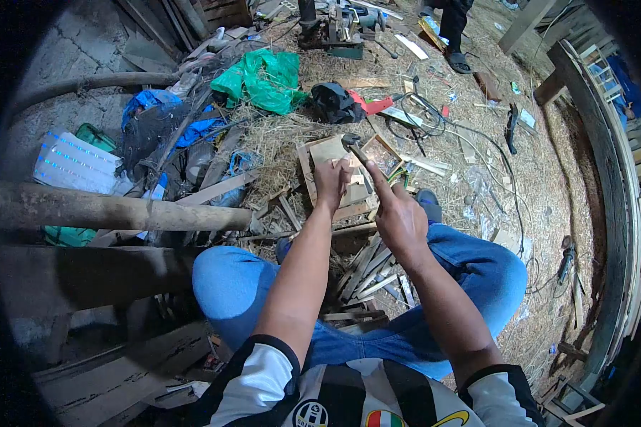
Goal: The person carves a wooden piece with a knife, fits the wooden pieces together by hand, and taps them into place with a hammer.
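Observation:
My right hand (400, 219) is wrapped round the handle of a hammer (351, 141), its index finger stretched along the handle. The hammer head is raised above a shallow wooden box (354, 211) in front of me. Over the left part of this box, my left hand (332, 182) is closed, with thumb and fingers drawn together. Whatever it pinches, if anything, is too small to make out. The hammer head is apart from my left fingers, up and to the right of them.
Wood scraps (367, 267) lie between my legs. A green plastic bag (263, 78), a black bag (335, 103) and a power tool (349, 32) are farther off. A round pole (121, 206) juts in from the left. A person's sandaled foot (459, 62) shows at the top.

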`<control>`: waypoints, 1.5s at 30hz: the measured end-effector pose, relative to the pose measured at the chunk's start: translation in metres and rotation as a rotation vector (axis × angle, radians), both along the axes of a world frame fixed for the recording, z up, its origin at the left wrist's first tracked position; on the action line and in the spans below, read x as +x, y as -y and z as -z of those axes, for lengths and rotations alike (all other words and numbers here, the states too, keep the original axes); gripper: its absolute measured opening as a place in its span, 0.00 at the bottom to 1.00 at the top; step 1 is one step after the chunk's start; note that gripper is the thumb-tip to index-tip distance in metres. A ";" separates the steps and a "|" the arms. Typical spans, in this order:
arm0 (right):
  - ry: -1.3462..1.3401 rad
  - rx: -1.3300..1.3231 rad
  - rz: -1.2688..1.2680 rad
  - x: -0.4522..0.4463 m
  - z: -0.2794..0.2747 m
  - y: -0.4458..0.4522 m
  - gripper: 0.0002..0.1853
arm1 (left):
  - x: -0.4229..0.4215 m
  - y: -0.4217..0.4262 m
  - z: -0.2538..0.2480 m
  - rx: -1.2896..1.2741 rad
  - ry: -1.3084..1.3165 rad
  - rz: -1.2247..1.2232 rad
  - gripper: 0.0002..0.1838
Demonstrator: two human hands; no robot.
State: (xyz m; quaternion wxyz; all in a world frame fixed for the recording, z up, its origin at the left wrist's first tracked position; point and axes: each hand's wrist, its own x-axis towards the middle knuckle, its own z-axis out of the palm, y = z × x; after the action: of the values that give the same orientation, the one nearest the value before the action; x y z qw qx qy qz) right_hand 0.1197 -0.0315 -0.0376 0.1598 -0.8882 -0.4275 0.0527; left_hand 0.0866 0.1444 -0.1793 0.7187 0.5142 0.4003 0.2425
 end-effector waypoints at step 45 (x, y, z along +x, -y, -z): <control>-0.209 0.131 0.131 0.012 -0.015 -0.011 0.30 | 0.004 -0.001 0.022 0.147 -0.049 -0.011 0.18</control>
State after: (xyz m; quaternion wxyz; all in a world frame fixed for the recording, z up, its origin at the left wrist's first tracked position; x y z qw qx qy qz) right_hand 0.1315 -0.0204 -0.0225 0.2641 -0.8917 -0.3521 0.1061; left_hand 0.0911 0.1451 -0.2010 0.6678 0.5690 0.4016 0.2626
